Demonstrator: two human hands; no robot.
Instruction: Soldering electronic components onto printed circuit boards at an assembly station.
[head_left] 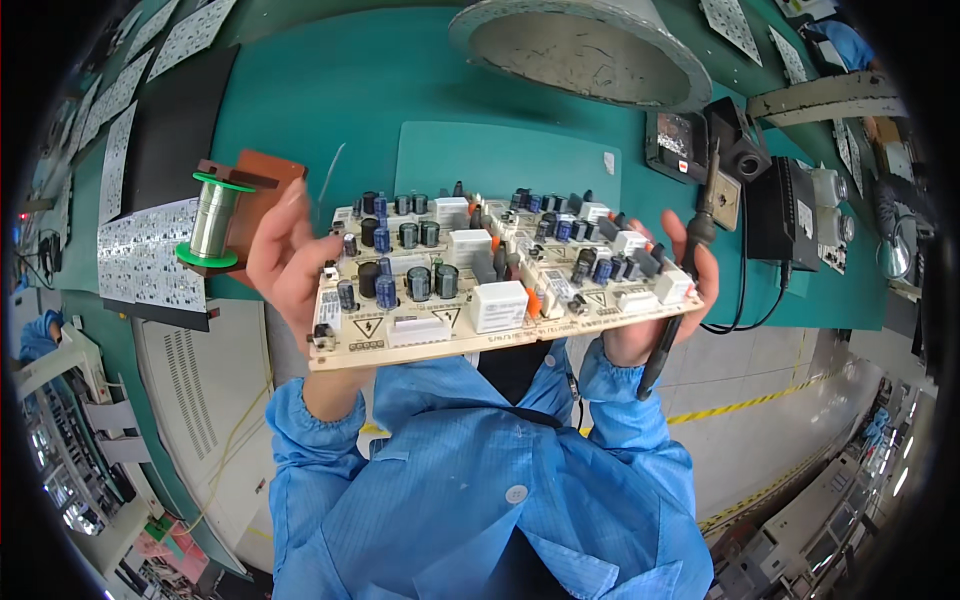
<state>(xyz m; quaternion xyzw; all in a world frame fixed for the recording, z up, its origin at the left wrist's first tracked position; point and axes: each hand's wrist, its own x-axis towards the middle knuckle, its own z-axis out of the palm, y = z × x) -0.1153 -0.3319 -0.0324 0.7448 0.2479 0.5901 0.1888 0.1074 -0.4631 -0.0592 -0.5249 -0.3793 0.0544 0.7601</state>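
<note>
Both my hands hold up a wide cream circuit board (pixel 470 345) above the bench's near edge, its component side showing. Capacitors, white box-shaped parts and orange parts stand on it in repeated groups. My left hand (pixel 285 250) is closed on the board's left end. My right hand (pixel 700 275) grips the right end and also keeps a soldering iron (pixel 703 228) in its grasp, the tip pointing up and away. Some right fingers are hidden behind the board. Left of my left hand, a spool of solder wire (pixel 212 222) with green rims sits on a brown stand (pixel 270 170).
A large grey fume hood (pixel 590 50) hangs over the green mat (pixel 350 80). At the right are a black soldering station (pixel 780 215) with its cable and a small black box (pixel 677 145). Printed sheets (pixel 150 255) and a black board (pixel 180 130) lie at the left.
</note>
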